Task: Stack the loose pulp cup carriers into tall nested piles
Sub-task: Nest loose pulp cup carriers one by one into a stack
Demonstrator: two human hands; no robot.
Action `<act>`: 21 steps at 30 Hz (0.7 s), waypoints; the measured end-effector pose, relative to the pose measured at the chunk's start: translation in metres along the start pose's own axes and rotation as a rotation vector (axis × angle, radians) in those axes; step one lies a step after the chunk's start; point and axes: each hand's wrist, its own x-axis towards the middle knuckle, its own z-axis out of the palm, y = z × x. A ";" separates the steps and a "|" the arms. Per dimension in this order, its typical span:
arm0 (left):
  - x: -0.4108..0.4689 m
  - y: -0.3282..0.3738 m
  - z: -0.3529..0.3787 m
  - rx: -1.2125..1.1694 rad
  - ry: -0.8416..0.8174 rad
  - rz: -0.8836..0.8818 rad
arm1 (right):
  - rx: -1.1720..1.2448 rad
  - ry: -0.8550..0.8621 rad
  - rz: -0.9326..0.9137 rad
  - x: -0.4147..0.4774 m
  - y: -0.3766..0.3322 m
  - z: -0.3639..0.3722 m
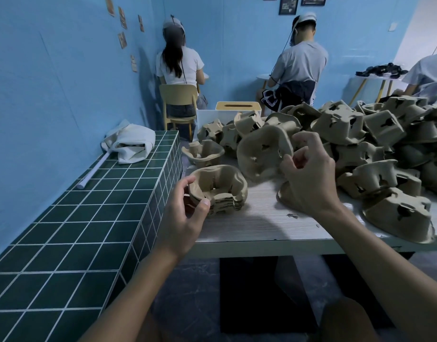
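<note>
A short nested pile of brown pulp cup carriers point(220, 191) stands near the left edge of the pale wooden table point(257, 223). My left hand point(185, 213) grips the pile's near-left rim, thumb in front and fingers behind. My right hand point(309, 178) pinches the edge of a single carrier point(262, 151) and holds it tilted in the air, just right of and above the pile. A big heap of loose carriers point(375, 139) covers the right and back of the table. One lone upright carrier point(202, 153) sits behind the pile.
A dark green tiled counter point(89, 218) runs along the left, with a folded white cloth bag point(131, 141) and a white rod on it. A white tissue box point(237, 108) stands behind the table. Two people sit with their backs turned at the blue wall.
</note>
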 end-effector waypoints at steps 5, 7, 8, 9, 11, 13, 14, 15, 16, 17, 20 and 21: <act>0.001 0.000 0.000 -0.011 -0.020 -0.014 | 0.219 0.010 0.009 -0.003 -0.015 0.001; 0.002 0.001 0.000 -0.042 -0.042 -0.029 | 0.331 -0.087 0.062 -0.009 -0.022 0.007; 0.003 0.002 0.001 -0.061 -0.052 -0.032 | 0.392 -0.140 0.092 -0.013 -0.025 0.011; 0.004 0.002 0.000 -0.076 -0.062 -0.033 | 0.442 -0.182 0.116 -0.016 -0.027 0.016; 0.004 0.002 0.000 -0.094 -0.084 -0.044 | 0.471 -0.221 0.134 -0.022 -0.028 0.024; 0.004 0.002 -0.001 -0.085 -0.107 -0.058 | 0.448 -0.224 0.127 -0.025 -0.026 0.029; 0.004 0.002 -0.002 -0.080 -0.114 -0.062 | 0.440 -0.222 0.123 -0.025 -0.026 0.029; 0.004 0.001 -0.002 -0.081 -0.119 -0.061 | 0.443 -0.220 0.120 -0.026 -0.026 0.030; 0.004 0.001 -0.002 -0.079 -0.122 -0.061 | 0.459 -0.222 0.122 -0.026 -0.026 0.030; 0.004 0.001 -0.002 -0.075 -0.127 -0.060 | 0.478 -0.227 0.124 -0.027 -0.025 0.029; 0.005 0.002 -0.003 -0.066 -0.142 -0.062 | 0.401 -0.263 0.068 -0.029 -0.017 0.029; 0.006 0.003 -0.003 -0.053 -0.150 -0.062 | 0.318 -0.265 0.029 -0.031 -0.012 0.030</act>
